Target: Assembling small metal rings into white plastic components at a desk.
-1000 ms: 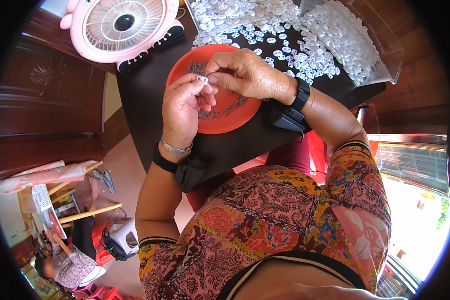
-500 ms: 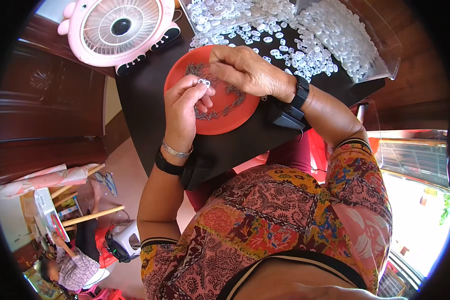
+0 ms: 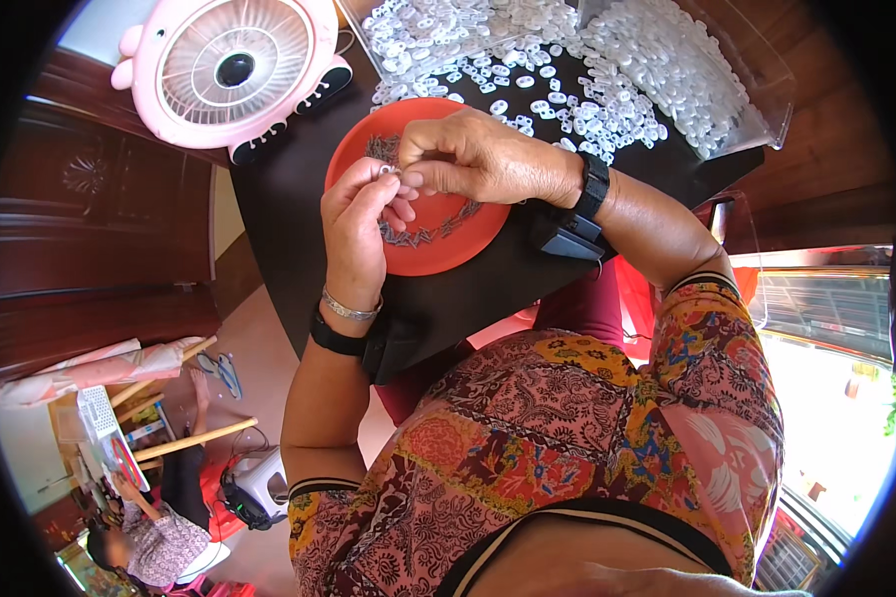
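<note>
Between the thumb and forefinger of my left hand [image 3: 352,224] is a small white plastic piece with two holes [image 3: 388,170]. My right hand [image 3: 498,162] is closed in a pinch right against that piece, its fingertips meeting the left ones. What the right fingers hold is too small to make out. Both hands are over a round red-orange plate [image 3: 430,263]. Small grey screw-like pins [image 3: 404,237] lie around in the plate, partly hidden by my hands.
White two-hole pieces [image 3: 607,119] lie scattered on the dark table [image 3: 279,234], beside clear bins [image 3: 782,109] heaped with more. A pink fan [image 3: 234,70] stands at the far left. Another person [image 3: 164,542] sits at the lower left.
My right hand has come down and left, so its fingertips now meet the white piece in my left hand. The plate looks slightly lower in view.
</note>
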`<state>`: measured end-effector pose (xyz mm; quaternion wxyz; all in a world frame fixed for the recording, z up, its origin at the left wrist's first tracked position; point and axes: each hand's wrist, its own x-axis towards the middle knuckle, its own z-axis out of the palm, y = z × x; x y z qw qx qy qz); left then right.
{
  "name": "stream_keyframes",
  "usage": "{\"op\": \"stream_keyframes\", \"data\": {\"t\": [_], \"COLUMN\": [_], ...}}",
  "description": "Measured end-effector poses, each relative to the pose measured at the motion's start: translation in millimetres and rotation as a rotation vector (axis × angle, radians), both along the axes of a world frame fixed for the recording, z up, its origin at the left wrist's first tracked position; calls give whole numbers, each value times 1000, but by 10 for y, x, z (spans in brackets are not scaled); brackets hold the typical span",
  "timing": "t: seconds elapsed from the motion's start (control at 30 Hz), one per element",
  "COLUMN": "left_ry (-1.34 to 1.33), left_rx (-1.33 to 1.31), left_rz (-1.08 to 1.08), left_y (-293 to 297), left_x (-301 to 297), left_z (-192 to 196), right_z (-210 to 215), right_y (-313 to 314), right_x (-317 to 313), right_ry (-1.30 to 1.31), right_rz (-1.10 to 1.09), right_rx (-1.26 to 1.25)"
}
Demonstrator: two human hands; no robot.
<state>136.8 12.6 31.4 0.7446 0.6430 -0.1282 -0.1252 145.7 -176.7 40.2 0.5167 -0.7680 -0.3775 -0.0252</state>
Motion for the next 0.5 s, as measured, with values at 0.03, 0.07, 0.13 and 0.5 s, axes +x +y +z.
{"op": "stream_keyframes", "data": {"t": [0.03,0.07,0.13,0.5], "left_ry": [3,1,6,50], "left_rx": [-10,-10,9,28], "left_rz": [-8,-7,-19,-93], "left_y": [-1,0,6,4], "left_x": [3,2,0,-12], "left_z": [1,6,16,11], "right_z": [2,16,52,26], "right_y": [5,8,1,-8], "right_x": [-4,-13,-33,-26], "right_ry": [35,33,97,-37], "right_rz": [23,24,-3,-84], "right_rx": [20,20,1,-51]}}
